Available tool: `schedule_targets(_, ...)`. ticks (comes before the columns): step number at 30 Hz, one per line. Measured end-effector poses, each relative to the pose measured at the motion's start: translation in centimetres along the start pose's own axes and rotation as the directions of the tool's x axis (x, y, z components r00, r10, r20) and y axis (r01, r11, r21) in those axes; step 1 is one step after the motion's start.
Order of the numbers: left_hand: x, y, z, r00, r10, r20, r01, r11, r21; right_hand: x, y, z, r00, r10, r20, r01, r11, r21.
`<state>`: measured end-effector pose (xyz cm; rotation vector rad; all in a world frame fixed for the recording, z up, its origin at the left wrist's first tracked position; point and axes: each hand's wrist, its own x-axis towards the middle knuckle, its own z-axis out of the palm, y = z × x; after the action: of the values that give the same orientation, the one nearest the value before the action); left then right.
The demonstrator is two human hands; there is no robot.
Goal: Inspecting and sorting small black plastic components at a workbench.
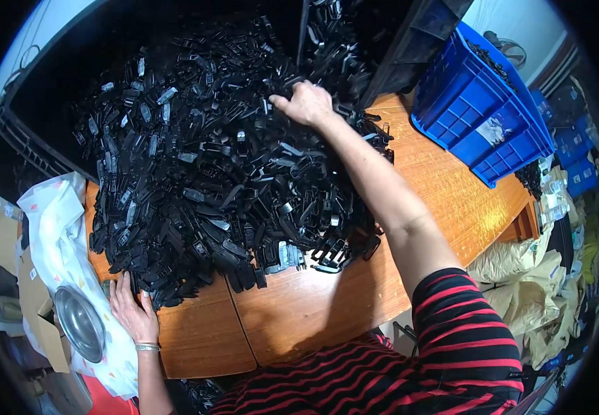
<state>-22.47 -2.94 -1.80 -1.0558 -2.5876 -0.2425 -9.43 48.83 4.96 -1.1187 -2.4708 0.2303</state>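
Observation:
A large heap of small, glossy black buckle-like parts (195,187) spreads over the wooden table (202,328). My right hand (306,104) reaches across to its far side, palm down on the parts. The thumb sticks out to the left, apart from the fingers, which bend down among the pieces; their tips are hidden. Some parts just beyond that hand look smeared by motion. My left hand (133,312), with a bracelet at its wrist, lies at the heap's near left corner. Its fingers are stretched out against the edge of the heap, and nothing is held there.
Black bin walls (399,52) rise behind the heap. A blue plastic crate (482,114) holding dark parts stands at the right. On the left are a metal bowl (80,324), a white patterned plastic sheet (57,228) and a cardboard box (40,315). Brown bags (520,283) lie at the lower right.

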Motion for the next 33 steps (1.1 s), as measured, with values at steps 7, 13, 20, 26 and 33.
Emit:
schedule_targets(7, 0.0, 0.1, 0.0, 1.000, 0.003, -0.025, -0.002, 1.000, 0.017, -4.0, -2.7, -1.8, 0.992, -0.020, 0.127, -0.004, 0.983, 0.181)
schedule_targets(13, -0.3, -0.5, 0.4, 1.000, -0.016, -0.014, 0.016, 1.000, -0.002, -7.6, -2.3, -4.3, 0.969, -0.184, 0.163, 0.143, 0.961, 0.235)
schedule_targets(20, 0.0, -0.2, 0.5, 0.999, -0.006, -0.037, 0.005, 1.000, -0.023, -5.3, 4.6, -3.1, 0.943, -0.199, -0.265, 0.206, 0.979, 0.001)
schedule_targets(26, 0.1, -0.2, 0.7, 1.000, -0.001, -0.031, 0.000, 1.000, -0.025, -7.2, 2.7, -0.2, 0.962, -0.164, -0.220, 0.208, 0.959, 0.193)
schedule_targets(33, 0.0, -0.8, 1.0, 0.999, 0.015, -0.043, -0.016, 1.000, -0.018, -12.2, 0.2, -4.1, 0.892, -0.432, -0.132, 0.448, 0.812, 0.375)
